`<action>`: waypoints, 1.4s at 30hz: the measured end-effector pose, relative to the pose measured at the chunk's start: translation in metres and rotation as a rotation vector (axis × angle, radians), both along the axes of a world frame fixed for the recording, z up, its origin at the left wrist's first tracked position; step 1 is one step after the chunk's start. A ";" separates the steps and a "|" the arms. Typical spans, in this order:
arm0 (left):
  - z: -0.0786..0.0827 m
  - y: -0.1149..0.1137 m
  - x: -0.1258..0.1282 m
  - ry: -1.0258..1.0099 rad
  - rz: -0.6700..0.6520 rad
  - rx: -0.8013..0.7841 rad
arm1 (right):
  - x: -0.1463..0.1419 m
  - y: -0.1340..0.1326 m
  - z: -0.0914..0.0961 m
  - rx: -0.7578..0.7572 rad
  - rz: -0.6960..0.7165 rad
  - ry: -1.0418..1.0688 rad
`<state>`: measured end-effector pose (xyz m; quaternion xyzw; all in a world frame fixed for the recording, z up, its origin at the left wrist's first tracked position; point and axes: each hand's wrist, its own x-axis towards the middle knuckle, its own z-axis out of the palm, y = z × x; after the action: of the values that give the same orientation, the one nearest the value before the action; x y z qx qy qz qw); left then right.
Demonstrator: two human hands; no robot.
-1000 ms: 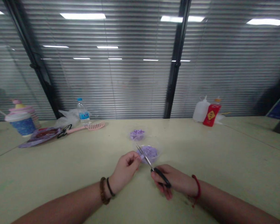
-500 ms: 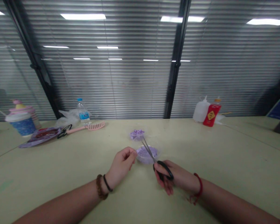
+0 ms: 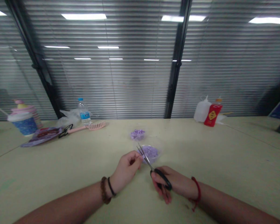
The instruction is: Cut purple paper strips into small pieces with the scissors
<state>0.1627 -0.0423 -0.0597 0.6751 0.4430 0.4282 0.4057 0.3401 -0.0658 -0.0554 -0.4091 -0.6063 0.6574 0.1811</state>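
Note:
My right hand [image 3: 162, 182] grips a pair of scissors [image 3: 144, 155] with black handles, fingers through the loops. The blades are slightly parted and point up and to the left. Close to them, my left hand [image 3: 129, 166] is closed in a pinch, its fingertips beside the blades; what it holds is too small to make out. Just behind the blades stands a clear round tub [image 3: 155, 159] of fine light purple bits. Farther back is a smaller clear tub [image 3: 137, 137] with darker purple pieces.
At the left lie a pink hairbrush [image 3: 96, 125], a black claw clip [image 3: 65, 130] and a purple packet [image 3: 42, 137]. A blue cup [image 3: 25, 126] and a water bottle [image 3: 84, 114] stand behind. At the back right are a red bottle [image 3: 213, 115] and a white squeeze bottle [image 3: 202, 110].
Both hands have come lower and nearer to me. The left hand moved right and the scissors moved slightly left, bringing the blades close to the left fingertips.

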 end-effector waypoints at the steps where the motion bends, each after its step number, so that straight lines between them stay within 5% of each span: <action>1: 0.000 0.000 0.000 0.001 -0.001 -0.001 | 0.000 0.000 0.001 -0.004 -0.007 0.000; 17: 0.011 0.009 -0.009 -0.035 0.070 -0.038 | 0.011 0.012 -0.002 0.034 -0.187 0.102; 21: 0.009 0.009 -0.010 -0.072 0.066 -0.031 | 0.012 0.011 -0.003 -0.054 -0.077 0.088; 25: 0.005 0.005 -0.008 -0.068 0.003 -0.023 | 0.009 0.005 -0.001 0.032 0.040 0.008; 42: 0.004 0.000 -0.004 -0.031 -0.067 0.028 | 0.007 0.002 0.002 0.053 0.040 0.004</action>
<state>0.1583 -0.0425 -0.0552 0.6885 0.4078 0.4309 0.4172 0.3467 -0.0636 -0.0533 -0.3908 -0.6310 0.6455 0.1799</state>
